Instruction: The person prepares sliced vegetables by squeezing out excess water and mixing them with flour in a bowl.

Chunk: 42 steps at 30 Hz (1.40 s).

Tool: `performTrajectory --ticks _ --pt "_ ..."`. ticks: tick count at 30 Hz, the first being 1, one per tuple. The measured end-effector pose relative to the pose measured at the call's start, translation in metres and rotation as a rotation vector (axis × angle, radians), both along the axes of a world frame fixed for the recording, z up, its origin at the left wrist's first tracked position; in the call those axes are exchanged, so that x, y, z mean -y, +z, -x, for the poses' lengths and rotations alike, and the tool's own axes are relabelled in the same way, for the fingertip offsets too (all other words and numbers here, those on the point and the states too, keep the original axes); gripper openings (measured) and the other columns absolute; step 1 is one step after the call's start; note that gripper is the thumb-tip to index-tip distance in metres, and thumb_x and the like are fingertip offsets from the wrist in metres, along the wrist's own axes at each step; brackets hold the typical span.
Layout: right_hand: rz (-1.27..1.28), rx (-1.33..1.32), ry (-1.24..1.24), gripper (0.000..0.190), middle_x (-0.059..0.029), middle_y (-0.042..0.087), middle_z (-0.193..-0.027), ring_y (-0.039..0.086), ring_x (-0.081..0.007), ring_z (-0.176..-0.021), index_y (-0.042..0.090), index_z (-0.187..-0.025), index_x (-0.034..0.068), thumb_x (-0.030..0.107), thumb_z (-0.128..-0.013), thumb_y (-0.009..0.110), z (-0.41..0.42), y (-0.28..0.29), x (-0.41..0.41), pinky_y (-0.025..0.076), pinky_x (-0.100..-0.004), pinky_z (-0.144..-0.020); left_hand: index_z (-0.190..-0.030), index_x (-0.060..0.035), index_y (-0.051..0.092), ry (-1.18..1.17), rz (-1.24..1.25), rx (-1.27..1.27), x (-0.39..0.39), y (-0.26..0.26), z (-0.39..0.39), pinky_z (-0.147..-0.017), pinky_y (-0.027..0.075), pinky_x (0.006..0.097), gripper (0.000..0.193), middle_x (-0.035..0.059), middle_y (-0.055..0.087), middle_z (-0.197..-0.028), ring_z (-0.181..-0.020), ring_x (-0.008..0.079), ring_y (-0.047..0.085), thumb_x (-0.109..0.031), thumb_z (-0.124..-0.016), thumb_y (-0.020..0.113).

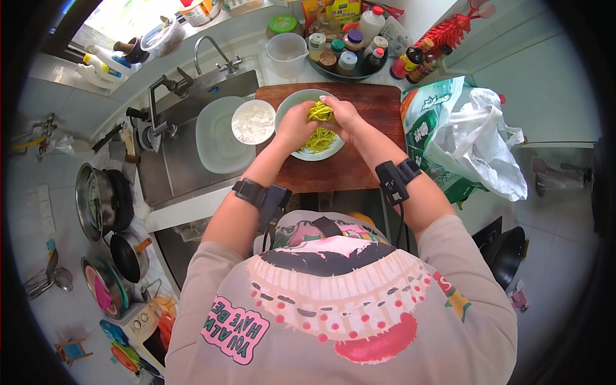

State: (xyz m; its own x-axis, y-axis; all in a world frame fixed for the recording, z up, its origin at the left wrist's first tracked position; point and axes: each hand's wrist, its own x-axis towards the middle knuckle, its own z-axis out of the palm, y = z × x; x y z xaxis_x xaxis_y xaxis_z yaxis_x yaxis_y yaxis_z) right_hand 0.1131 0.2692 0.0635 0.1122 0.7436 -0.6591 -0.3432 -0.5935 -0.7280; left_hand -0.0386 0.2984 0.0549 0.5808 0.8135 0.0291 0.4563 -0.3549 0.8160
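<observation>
Both of my hands are over a pale bowl (pixel 290 99) on a wooden cutting board (pixel 370 168). Between them they grip a bundle of thin yellow-green vegetable shreds (pixel 321 111). My left hand (pixel 294 126) is on the bundle's left side, its fingertips partly hidden. My right hand (pixel 342 118) closes on it from the right, thumb on top. More loose shreds (pixel 318 140) lie in the bowl below. Touching or very near the bowl's left side is a round white container of white powder (pixel 253 122), which looks like flour.
Left of the board, a translucent plastic basin (pixel 211 154) sits in the steel sink (pixel 168 168) under a faucet (pixel 159 96). Behind the board stand a clear measuring jug (pixel 287 53) and a dark tray (pixel 353 77) of seasoning bottles. Plastic bags (pixel 476 139) crowd the right side.
</observation>
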Motion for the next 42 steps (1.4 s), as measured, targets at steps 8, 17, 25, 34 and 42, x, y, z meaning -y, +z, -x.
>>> performTrajectory --ticks 8,17,25,34,42 --pt "0.031 -0.409 -0.124 0.042 -0.0096 0.061 -0.115 0.057 -0.0285 -0.112 0.054 -0.121 0.008 0.041 -0.094 0.054 0.008 -0.007 0.009 0.048 -0.0526 -0.094 -0.11 -0.0009 0.061 0.036 -0.211 -0.172 0.011 -0.001 -0.009 -0.086 0.046 0.0467 0.039 0.0183 0.064 -0.105 -0.1 0.0385 0.058 -0.01 -0.073 0.068" --pt "-0.039 -0.983 -0.16 0.044 -0.0129 0.059 -0.122 0.058 -0.0306 -0.111 0.052 -0.125 0.011 0.043 -0.096 0.049 -0.013 -0.042 0.007 0.052 -0.0498 -0.088 -0.121 -0.0023 0.061 -0.117 -0.163 0.072 -0.01 0.029 0.008 -0.088 0.049 0.0358 0.059 0.014 0.063 -0.107 -0.101 0.0267 0.06 -0.024 -0.069 0.081" --pt "0.098 -0.597 -0.202 0.03 -0.0191 0.059 -0.111 0.059 -0.0349 -0.104 0.052 -0.117 0.006 0.028 -0.097 0.049 -0.026 -0.019 0.004 0.055 -0.057 -0.085 -0.103 0.0002 0.067 -0.066 -0.302 -0.572 0.011 -0.003 0.022 -0.089 0.049 0.0396 0.051 0.0128 0.065 -0.1 -0.102 0.0306 0.058 -0.031 -0.065 0.082" --pt "0.105 -0.631 -0.205 0.03 -0.0201 0.059 -0.111 0.059 -0.0358 -0.104 0.051 -0.118 0.004 0.025 -0.097 0.048 -0.027 -0.031 0.006 0.055 -0.0581 -0.085 -0.085 -0.0057 0.071 -0.025 -0.424 -0.931 0.019 -0.066 0.002 -0.079 0.054 0.0367 0.035 0.0111 0.066 -0.091 -0.092 0.0281 0.064 -0.03 -0.062 0.082" --pt "0.107 -0.619 -0.233 0.031 -0.021 0.058 -0.118 0.058 -0.0358 -0.108 0.051 -0.12 0.003 0.024 -0.097 0.049 -0.03 -0.021 0.009 0.053 -0.056 -0.09 -0.082 -0.005 0.072 0.026 -0.086 -0.817 0.019 -0.05 -0.008 -0.068 0.055 0.04 0.031 0.0132 0.07 -0.085 -0.076 0.0286 0.069 -0.032 -0.067 0.08"
